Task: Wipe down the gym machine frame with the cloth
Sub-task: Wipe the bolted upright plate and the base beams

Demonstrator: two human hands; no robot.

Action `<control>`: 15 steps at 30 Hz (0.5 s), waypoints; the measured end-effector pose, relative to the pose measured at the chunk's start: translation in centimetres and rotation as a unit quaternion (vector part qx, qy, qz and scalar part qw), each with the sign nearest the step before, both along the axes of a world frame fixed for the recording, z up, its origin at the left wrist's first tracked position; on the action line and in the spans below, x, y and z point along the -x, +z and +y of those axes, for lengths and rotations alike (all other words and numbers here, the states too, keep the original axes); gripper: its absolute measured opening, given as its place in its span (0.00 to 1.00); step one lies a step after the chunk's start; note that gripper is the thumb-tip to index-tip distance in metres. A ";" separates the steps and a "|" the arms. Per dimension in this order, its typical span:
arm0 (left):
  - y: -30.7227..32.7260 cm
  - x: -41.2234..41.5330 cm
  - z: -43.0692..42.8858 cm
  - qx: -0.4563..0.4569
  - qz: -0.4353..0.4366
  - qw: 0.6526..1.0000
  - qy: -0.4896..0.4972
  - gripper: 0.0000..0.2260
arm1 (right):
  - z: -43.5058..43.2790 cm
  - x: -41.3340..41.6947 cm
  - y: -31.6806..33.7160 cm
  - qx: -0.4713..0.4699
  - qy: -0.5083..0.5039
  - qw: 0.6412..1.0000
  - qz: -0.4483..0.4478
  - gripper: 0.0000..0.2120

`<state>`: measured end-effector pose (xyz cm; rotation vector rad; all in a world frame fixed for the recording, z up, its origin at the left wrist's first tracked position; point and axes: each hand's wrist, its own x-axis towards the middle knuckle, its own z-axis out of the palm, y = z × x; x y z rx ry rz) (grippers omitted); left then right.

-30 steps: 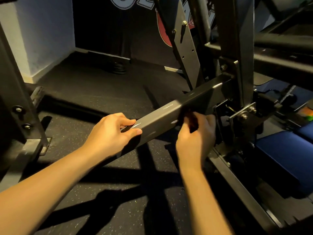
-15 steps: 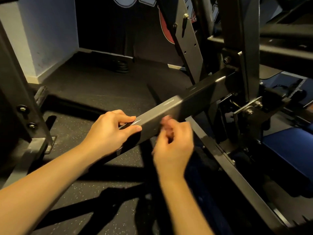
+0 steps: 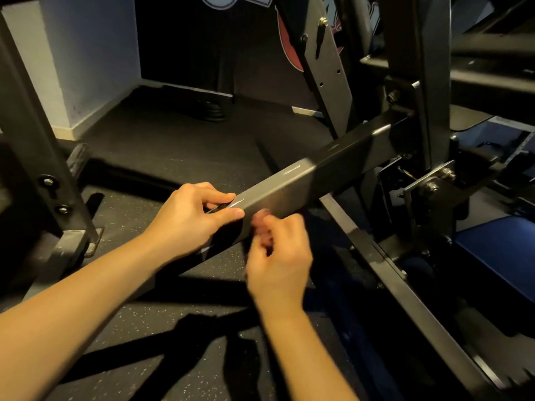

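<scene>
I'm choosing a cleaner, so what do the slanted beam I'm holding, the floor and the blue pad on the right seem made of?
Beam: likely steel tube, dark satin paint; crisp square edges, soft glare. Floor: looks like black rubber matting, matte with pale flecks. Blue pad: probably vinyl upholstery, smooth; too dim to be sure.

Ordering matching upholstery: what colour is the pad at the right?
Blue; the pad shows best in the head view.

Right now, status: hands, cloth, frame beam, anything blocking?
Left hand grips the frame beam from above. Right hand curled at its side face, blurred; cloth not discernible. Nothing seen blocking the beam.
</scene>
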<state>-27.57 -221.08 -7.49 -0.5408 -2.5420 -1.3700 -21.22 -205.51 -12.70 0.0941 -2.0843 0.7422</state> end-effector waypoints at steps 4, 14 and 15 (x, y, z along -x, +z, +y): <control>0.1 -0.1 0.1 0.016 0.008 1.000 0.002 0.21 | 0.7 -0.1 -0.2 -0.055 0.051 0.997 -0.016 0.09; 0.6 -0.1 0.1 0.021 -0.014 1.000 -0.007 0.20 | -0.7 0.3 -0.5 0.035 0.012 0.999 0.030 0.09; 0.7 -0.2 -0.2 0.012 -0.027 0.999 -0.013 0.19 | -2.1 -0.1 -2.1 -0.005 0.042 0.999 0.003 0.08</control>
